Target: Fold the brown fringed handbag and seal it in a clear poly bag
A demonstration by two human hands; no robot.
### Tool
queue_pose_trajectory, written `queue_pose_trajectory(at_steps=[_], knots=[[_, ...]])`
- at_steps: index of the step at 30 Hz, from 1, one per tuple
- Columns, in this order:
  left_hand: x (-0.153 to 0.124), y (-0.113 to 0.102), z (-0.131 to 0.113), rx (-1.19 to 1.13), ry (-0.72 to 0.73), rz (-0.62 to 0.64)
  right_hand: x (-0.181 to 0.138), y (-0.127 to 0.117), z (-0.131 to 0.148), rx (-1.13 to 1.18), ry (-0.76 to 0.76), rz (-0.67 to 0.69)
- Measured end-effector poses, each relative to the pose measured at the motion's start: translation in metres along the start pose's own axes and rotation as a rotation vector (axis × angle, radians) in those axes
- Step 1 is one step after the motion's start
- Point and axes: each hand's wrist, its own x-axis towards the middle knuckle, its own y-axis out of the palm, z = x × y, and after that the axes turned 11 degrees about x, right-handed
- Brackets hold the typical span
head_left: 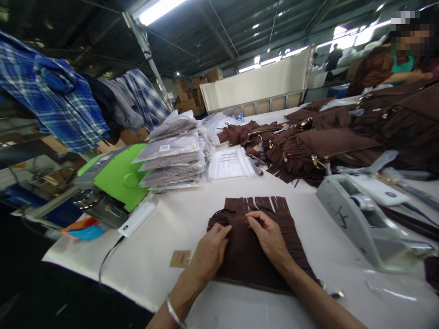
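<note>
A dark brown fringed fabric piece (255, 253) lies flat on the white table (161, 256) in front of me. My left hand (210, 252) rests on its left part, fingers curled and pinching the cloth near the upper left edge. My right hand (268, 233) lies on the middle of the piece, fingers bent and pinched together on the fabric near the fringe. A metal bangle sits on my left wrist. A small brown paper tag (180, 258) lies on the table just left of the piece.
A stack of bagged garments (174, 155) and a green machine (116, 178) stand at the left. A heap of brown fringed bags (325, 141) covers the back right. A grey tape dispenser (366, 219) stands at the right. Another person works at the far right.
</note>
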Motion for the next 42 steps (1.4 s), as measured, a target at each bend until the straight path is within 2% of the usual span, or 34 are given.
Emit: queue_pose_trajectory(at_steps=[2,4,6,8,9,11,14,20,24,27,30,32,35,37,42], knots=[[0.009,0.002,-0.009,0.027,0.037,0.044,0.0,0.0,0.001,-0.002,0.001,0.007],[0.013,-0.001,-0.007,-0.021,0.06,-0.001,0.0,-0.001,0.001,-0.012,0.001,0.008],[0.01,-0.003,0.009,-0.053,0.012,-0.122,0.0,-0.001,0.0,-0.025,0.0,0.009],[0.003,0.0,0.03,0.028,-0.119,-0.202,0.001,0.0,-0.001,-0.026,-0.004,0.009],[0.0,0.005,0.039,0.093,-0.174,-0.182,0.001,0.0,-0.002,-0.019,-0.006,0.007],[-0.005,0.019,0.048,0.199,-0.215,-0.034,0.001,0.001,-0.003,0.008,-0.003,0.004],[-0.003,0.038,0.037,0.289,-0.201,0.16,0.0,0.002,-0.003,0.045,0.009,0.006],[0.018,0.04,-0.003,0.295,-0.123,0.206,0.0,0.002,-0.002,0.033,-0.007,0.004],[0.018,0.037,-0.019,0.127,0.018,0.118,-0.001,0.001,0.002,-0.024,-0.026,0.036],[0.012,0.028,-0.02,-0.048,0.126,-0.002,-0.002,0.0,0.005,-0.089,-0.04,0.044],[0.007,0.021,-0.002,-0.103,-0.014,-0.186,-0.004,-0.001,0.008,-0.168,-0.048,0.054],[0.003,0.024,0.016,-0.032,-0.134,-0.246,-0.004,0.0,0.011,-0.226,-0.058,0.094],[-0.003,0.039,0.035,0.088,-0.158,-0.203,-0.001,0.003,0.021,-0.32,-0.068,0.189],[-0.008,0.048,0.038,0.102,-0.127,-0.174,0.004,0.008,0.029,-0.4,-0.07,0.256],[-0.011,0.045,0.035,-0.016,-0.169,-0.249,0.027,0.029,0.035,-0.648,-0.115,0.379]])
